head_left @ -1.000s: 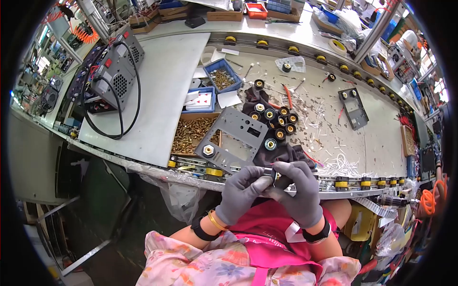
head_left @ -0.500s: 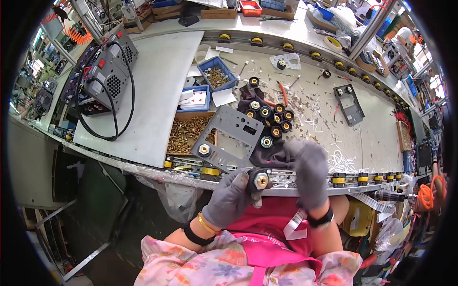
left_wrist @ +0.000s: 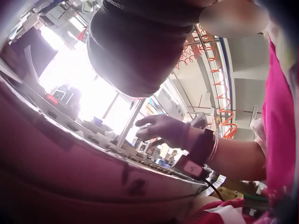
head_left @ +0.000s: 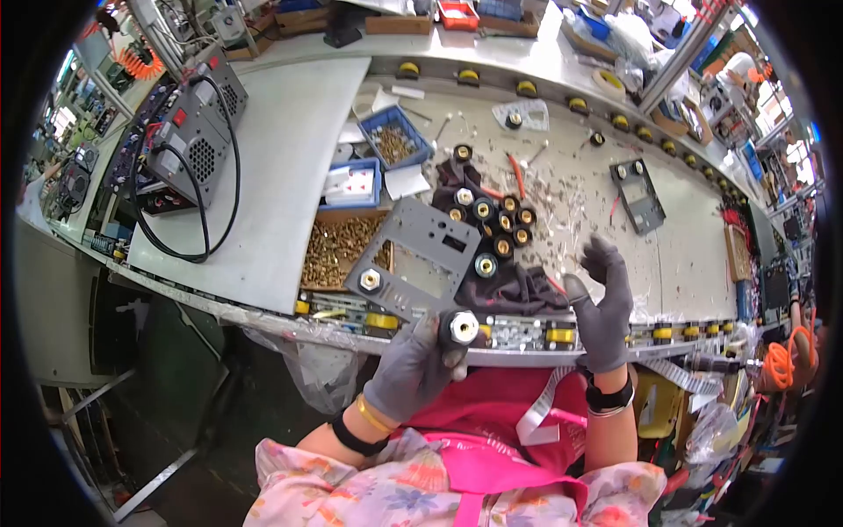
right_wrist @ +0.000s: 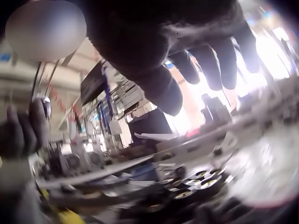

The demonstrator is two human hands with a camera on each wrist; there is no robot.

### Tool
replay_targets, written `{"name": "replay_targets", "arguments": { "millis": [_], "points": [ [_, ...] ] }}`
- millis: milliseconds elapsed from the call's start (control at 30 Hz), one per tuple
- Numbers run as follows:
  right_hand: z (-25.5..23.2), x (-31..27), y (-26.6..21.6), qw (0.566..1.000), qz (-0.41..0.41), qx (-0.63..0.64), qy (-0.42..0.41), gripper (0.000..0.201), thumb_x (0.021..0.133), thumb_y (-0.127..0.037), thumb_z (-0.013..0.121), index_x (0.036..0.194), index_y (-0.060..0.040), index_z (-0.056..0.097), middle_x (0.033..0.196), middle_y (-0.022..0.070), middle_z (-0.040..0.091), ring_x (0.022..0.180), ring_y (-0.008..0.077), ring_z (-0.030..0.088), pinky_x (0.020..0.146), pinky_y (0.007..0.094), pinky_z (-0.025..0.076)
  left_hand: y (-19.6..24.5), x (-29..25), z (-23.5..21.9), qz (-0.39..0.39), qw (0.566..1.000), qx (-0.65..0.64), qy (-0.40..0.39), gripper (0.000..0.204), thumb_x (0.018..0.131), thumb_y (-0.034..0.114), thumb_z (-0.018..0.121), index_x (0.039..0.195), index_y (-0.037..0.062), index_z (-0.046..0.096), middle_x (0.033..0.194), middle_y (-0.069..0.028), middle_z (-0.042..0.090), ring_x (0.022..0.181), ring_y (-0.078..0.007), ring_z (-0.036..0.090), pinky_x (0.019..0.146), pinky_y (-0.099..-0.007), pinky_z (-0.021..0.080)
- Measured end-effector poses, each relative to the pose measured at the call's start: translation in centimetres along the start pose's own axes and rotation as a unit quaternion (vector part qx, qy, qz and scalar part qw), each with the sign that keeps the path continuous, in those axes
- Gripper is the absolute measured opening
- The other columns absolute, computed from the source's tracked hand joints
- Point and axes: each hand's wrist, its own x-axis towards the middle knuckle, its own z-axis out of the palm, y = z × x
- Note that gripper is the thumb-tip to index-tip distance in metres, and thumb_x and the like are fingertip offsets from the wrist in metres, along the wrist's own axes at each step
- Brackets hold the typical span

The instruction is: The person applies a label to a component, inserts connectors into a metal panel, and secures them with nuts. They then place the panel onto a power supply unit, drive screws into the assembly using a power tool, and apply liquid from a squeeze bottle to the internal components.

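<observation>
bench: worn workshop bench [head_left: 689, 281] is curving across the view, yellow rollers [head_left: 381, 321] lining its near and far edges
left hand: gloved left hand [head_left: 406, 371] is gripping one black round part [head_left: 460, 330] between thumb and fingers
held part: bright metal nut is facing up, part is sitting over the near bench edge, just below the grey bracket [head_left: 411, 227]
right hand: gloved right hand [head_left: 606, 312] is hanging near the bench edge, fingers spreading, thumb standing wide apart
bracket: is lying flat at a slant, one nut [head_left: 370, 280] showing at its near left corner, partly covering the box of brass pieces [head_left: 338, 250]
cluster: black round parts [head_left: 503, 222] are sitting on and beside a dark cloth [head_left: 527, 292], right of the bracket
bins: two blue bins [head_left: 409, 159] are standing behind the brass box
right side: second bracket [head_left: 648, 211] is lying well apart from the cluster
left side: grey machine [head_left: 195, 145] is standing on a pale board [head_left: 272, 167], black cable looping in front
</observation>
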Motion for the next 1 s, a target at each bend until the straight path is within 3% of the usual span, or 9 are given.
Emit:
{"name": "replay_targets", "arguments": {
  "millis": [67, 133, 233, 467, 533, 667, 767, 867, 1000],
  "points": [
    [0.1, -0.2, -3.9, 0.991, 0.024, 0.104, -0.075, 0.044, 0.073, -0.008, 0.076, 0.110, 0.0009, 0.054, 0.108, 0.0149, 0.060, 0.095, 0.0244, 0.061, 0.083, 0.0344, 0.050, -0.2, 0.6, 0.2, -0.008, 1.000, -0.008, -0.014, 0.040, 0.098, 0.038, 0.047, 0.113, 0.0018, 0.055, 0.098, -0.0111, 0.063, 0.072, -0.0092, 0.052, 0.065, -0.0246, 0.047],
    [1.4, -0.6, -5.4, 0.969, -0.088, 0.195, -0.127, 0.047, 0.068, -0.012, 0.081, 0.107, -0.0023, 0.055, 0.109, 0.0136, 0.061, 0.096, 0.0242, 0.061, 0.083, 0.0341, 0.050, -0.7, 0.8, 0.3, -0.006, 1.000, -0.009, -0.030, 0.038, 0.098, 0.038, 0.047, 0.113, 0.0029, 0.055, 0.092, -0.0082, 0.062, 0.072, -0.0086, 0.052, 0.064, -0.0239, 0.047],
    [3.0, -1.2, -6.2, 0.968, -0.172, 0.094, -0.154, 0.047, 0.065, -0.021, 0.083, 0.102, -0.0071, 0.057, 0.108, 0.0135, 0.062, 0.094, 0.0303, 0.061, 0.080, 0.0384, 0.049, -0.3, 0.5, 1.7, -0.003, 0.990, 0.136, 0.027, 0.034, 0.100, 0.036, 0.044, 0.110, 0.0045, 0.054, 0.087, -0.0035, 0.058, 0.072, -0.0071, 0.052, 0.062, -0.0223, 0.044],
    [3.6, -1.4, -6.7, 0.945, -0.278, -0.019, -0.169, 0.033, 0.069, -0.016, 0.079, 0.096, -0.0071, 0.062, 0.104, 0.0132, 0.065, 0.088, 0.0289, 0.063, 0.077, 0.0368, 0.050, -0.2, -0.3, 0.3, -0.017, 0.995, 0.081, 0.058, 0.040, 0.102, 0.040, 0.037, 0.105, 0.0043, 0.054, 0.085, -0.0054, 0.060, 0.068, -0.0103, 0.055, 0.062, -0.0234, 0.047],
    [4.4, -1.2, -6.2, 0.956, -0.131, 0.180, -0.194, 0.026, 0.073, -0.013, 0.076, 0.096, -0.0055, 0.064, 0.103, 0.0131, 0.066, 0.087, 0.0251, 0.064, 0.079, 0.0341, 0.050, -0.3, -0.5, -0.7, -0.001, 0.998, 0.035, 0.056, 0.040, 0.101, 0.040, 0.038, 0.108, 0.0047, 0.055, 0.089, -0.0061, 0.061, 0.069, -0.0096, 0.053, 0.063, -0.0240, 0.046],
    [6.7, 1.3, -5.6, 0.853, 0.192, 0.413, -0.254, 0.019, 0.080, -0.008, 0.072, 0.095, 0.0012, 0.065, 0.092, 0.0049, 0.067, 0.085, 0.0097, 0.061, 0.079, 0.0265, 0.050, 1.2, -2.5, -1.8, 0.019, 0.994, -0.043, 0.102, 0.041, 0.100, 0.040, 0.041, 0.115, 0.0056, 0.055, 0.100, -0.0083, 0.064, 0.071, -0.0087, 0.051, 0.064, -0.0260, 0.046],
    [10.6, 3.2, -4.1, 0.848, 0.219, 0.318, -0.364, 0.019, 0.081, -0.011, 0.071, 0.094, 0.0014, 0.065, 0.081, 0.0019, 0.065, 0.075, 0.0083, 0.060, 0.069, 0.0244, 0.050, 2.4, -4.6, -3.7, 0.036, 0.990, -0.107, 0.083, 0.041, 0.098, 0.040, 0.045, 0.117, 0.0047, 0.055, 0.106, -0.0127, 0.064, 0.073, -0.0106, 0.052, 0.066, -0.0282, 0.047],
    [14.6, 3.3, -2.8, 0.791, 0.265, 0.310, -0.456, 0.018, 0.083, -0.014, 0.069, 0.091, 0.0014, 0.065, 0.079, 0.0045, 0.065, 0.070, 0.0091, 0.060, 0.065, 0.0231, 0.051, 3.1, -6.0, -3.9, 0.051, 0.984, -0.147, 0.087, 0.041, 0.096, 0.039, 0.049, 0.115, 0.0039, 0.057, 0.105, -0.0149, 0.064, 0.072, -0.0118, 0.053, 0.066, -0.0291, 0.047],
    [16.5, 2.7, -3.0, 0.734, 0.351, 0.429, -0.392, 0.018, 0.086, -0.013, 0.066, 0.093, 0.0031, 0.063, 0.088, 0.0089, 0.067, 0.075, 0.0143, 0.065, 0.071, 0.0259, 0.054, 3.0, -7.7, -4.4, 0.069, 0.979, -0.144, 0.127, 0.041, 0.095, 0.040, 0.050, 0.113, 0.0030, 0.059, 0.102, -0.0158, 0.063, 0.070, -0.0123, 0.053, 0.064, -0.0297, 0.046]
  ]
}}
